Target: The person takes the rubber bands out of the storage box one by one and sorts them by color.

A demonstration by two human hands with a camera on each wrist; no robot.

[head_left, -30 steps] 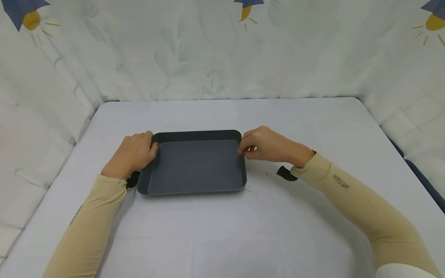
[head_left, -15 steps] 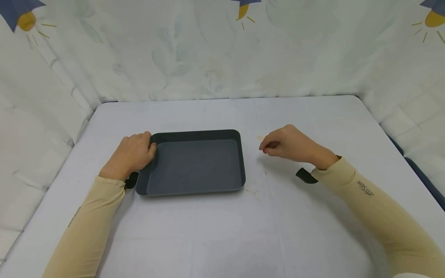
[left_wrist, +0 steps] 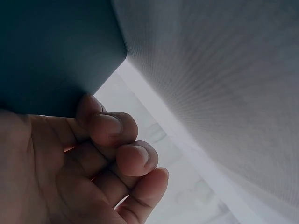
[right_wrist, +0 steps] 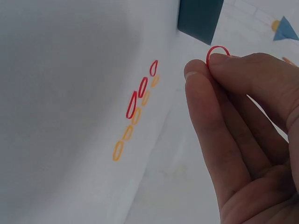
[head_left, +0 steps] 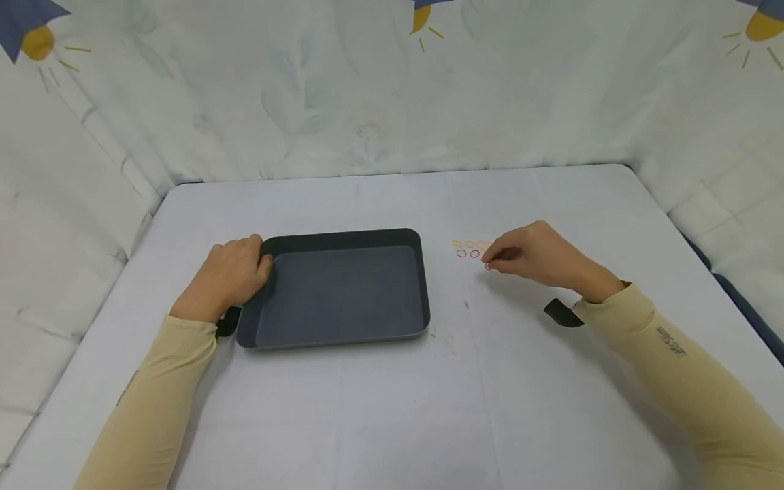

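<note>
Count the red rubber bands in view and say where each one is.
4. Three red bands lie in a row on the white table, beside a row of orange bands. The fourth red band is pinched in the right hand. The hand may hide others.

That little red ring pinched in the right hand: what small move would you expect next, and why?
Probably lowering it onto the table at the end of the red row. The right hand pinches one red ring between thumb and finger, just above the cloth. Three red rings already lie in a line beside a row of orange rings. The left hand grips the dark tray.
</note>
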